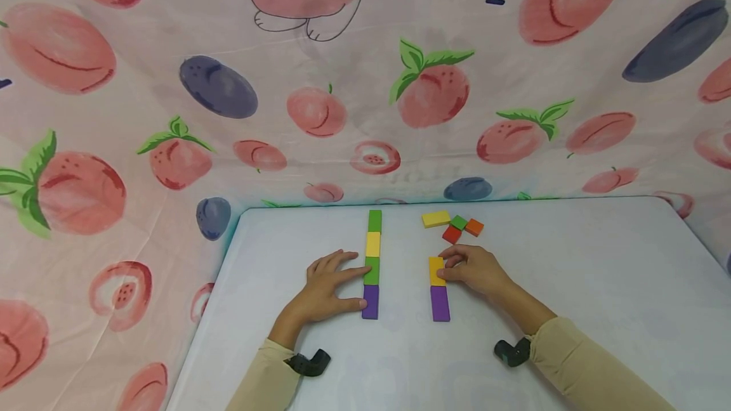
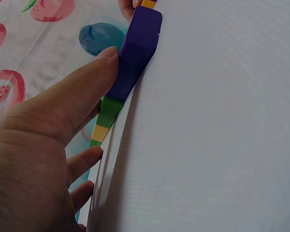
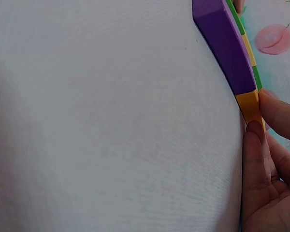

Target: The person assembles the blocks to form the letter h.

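Fruit-printed cloth [image 1: 374, 129] backs a white bench [image 1: 599, 278], on which coloured blocks lie in two rows, with a loose cluster near the far edge.

On the left, the row counts four pieces, end to end: a left purple block [image 1: 370, 302] nearest the person, then a near green block [image 1: 372, 274], a pale yellow block [image 1: 373, 244] and a far green block [image 1: 374, 221]. It runs close to straight, so I would judge it the more advanced of the two. The left hand [image 1: 327, 289] grasps nothing; its fingers are extended, the thumb against the side of the purple piece and the index finger at the near green one.

On the right, only two pieces are in line: a right purple block [image 1: 440, 304] and, touching its far end, an amber block [image 1: 436, 267]. The right hand [image 1: 478, 273] pinches the amber one between thumb and finger, so that piece looks placed but not yet let go.

What is left, as far as the views show, is the cluster — a loose yellow block [image 1: 436, 219], a small green block [image 1: 459, 222], a red block [image 1: 452, 234] and an orange block [image 1: 474, 227]. None belongs to either row; they lie just beyond the right one. By count, six pieces are lined up and four are not — roughly past halfway, if all are meant for the rows.
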{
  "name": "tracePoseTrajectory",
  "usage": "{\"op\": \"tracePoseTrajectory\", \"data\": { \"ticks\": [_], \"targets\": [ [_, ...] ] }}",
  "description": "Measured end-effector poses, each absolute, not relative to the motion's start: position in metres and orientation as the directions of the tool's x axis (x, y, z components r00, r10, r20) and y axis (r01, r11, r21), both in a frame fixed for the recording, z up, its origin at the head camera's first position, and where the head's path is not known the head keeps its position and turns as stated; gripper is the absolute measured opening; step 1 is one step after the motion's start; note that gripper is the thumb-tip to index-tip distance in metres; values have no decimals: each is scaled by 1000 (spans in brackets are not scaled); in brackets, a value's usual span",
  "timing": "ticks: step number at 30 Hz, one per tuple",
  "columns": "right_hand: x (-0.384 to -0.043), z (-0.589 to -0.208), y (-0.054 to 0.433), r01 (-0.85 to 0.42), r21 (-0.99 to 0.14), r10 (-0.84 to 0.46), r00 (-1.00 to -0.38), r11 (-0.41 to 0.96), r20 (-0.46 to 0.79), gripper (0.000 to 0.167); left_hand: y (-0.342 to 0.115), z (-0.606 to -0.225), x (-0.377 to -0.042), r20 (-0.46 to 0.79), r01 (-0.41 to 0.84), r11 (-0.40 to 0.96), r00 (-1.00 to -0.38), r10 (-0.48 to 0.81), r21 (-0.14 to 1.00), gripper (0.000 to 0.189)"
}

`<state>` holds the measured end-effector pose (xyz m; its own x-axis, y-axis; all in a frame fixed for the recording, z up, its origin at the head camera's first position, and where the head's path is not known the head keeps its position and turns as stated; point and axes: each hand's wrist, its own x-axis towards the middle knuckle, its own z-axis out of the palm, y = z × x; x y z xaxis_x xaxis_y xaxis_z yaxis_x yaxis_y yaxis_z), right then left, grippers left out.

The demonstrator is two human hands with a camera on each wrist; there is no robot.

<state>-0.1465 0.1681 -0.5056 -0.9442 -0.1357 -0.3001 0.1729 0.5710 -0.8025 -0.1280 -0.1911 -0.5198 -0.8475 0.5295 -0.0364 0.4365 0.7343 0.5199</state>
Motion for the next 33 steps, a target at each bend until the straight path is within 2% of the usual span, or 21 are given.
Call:
{"op": "tracePoseTrajectory", "data": {
  "ticks": [20, 29, 33],
  "targets": [
    [-149, -505, 170, 182, -805, -149, -937, 565, -316, 47, -191, -520, -127, -21, 447, 729, -846, 533, 518, 68],
    [-150, -500, 174, 322, -863, -152, -902, 390, -405, 45, -191, -518, -126, 8, 461, 719, -844, 536, 520, 67],
    [-153, -497, 175, 312, -860, -121, -914, 403, -388, 45, -191, -517, -125, 12, 462, 715, -843, 537, 525, 67]
  ]
}}
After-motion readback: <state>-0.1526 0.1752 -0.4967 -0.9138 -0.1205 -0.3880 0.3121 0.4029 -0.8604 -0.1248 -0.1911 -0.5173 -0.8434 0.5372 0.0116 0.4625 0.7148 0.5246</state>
